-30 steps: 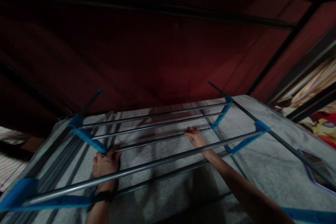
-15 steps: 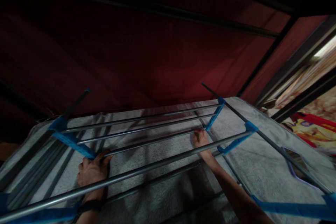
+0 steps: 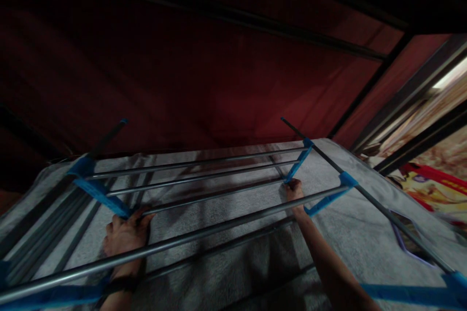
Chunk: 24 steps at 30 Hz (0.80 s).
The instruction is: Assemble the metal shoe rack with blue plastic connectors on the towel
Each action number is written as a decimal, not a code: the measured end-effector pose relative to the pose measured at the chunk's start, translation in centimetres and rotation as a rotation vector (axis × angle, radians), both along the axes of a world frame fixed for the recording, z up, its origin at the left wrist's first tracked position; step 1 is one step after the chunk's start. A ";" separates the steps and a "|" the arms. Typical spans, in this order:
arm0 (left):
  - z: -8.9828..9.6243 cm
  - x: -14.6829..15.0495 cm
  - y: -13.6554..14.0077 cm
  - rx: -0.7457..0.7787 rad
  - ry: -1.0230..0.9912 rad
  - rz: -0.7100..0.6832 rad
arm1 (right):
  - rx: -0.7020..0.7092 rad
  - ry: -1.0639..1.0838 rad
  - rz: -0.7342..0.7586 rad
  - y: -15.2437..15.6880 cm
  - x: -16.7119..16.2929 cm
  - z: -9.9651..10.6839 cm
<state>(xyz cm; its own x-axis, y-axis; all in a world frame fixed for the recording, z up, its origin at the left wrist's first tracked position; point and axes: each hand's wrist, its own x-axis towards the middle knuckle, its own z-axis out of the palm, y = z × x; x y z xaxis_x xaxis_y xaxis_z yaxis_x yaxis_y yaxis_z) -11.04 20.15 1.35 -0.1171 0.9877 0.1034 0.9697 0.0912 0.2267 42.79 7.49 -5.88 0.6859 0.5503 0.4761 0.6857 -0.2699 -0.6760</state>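
A rack of grey metal tubes (image 3: 219, 226) joined by blue plastic brackets lies across a grey fleecy cover. My left hand (image 3: 126, 237), with a dark band on its wrist, is closed around the lower end of the left blue bracket (image 3: 104, 197), where a thinner tube (image 3: 211, 198) enters it; its thumb reaches along that tube. At the tube's other end, my right hand (image 3: 295, 193) closes on the bottom of the right blue bracket (image 3: 295, 167). Its fingertips are partly hidden. The front tube passes above both forearms.
Loose tubes (image 3: 47, 233) lie bundled at the left on the grey cover (image 3: 350, 248). A phone-like object with a purple edge (image 3: 410, 238) rests beneath the right upright. A dark red fabric wall (image 3: 226, 82) stands behind. Beyond the frame at right is a red and yellow package (image 3: 434, 184).
My right hand has slid right along the thin tube to the bracket's end and closed there. The left hand keeps its hold. The view has shifted slightly.
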 end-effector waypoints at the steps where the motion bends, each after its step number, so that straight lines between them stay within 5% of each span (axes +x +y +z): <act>1: 0.1 0.1 0.0 -0.004 0.007 0.006 | 0.011 0.005 -0.015 -0.1 -0.1 0.0; 24: 0.3 0.7 0.5 -0.114 0.055 0.081 | -0.090 0.100 0.183 -0.1 2.4 1.2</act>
<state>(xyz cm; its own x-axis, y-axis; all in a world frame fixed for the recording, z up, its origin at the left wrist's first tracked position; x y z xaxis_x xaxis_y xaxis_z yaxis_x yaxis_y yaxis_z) -10.36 20.70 1.65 -0.1944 0.9809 -0.0003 0.9687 0.1921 0.1576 45.20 7.43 -4.65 0.6120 0.7074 0.3536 0.6594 -0.2095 -0.7220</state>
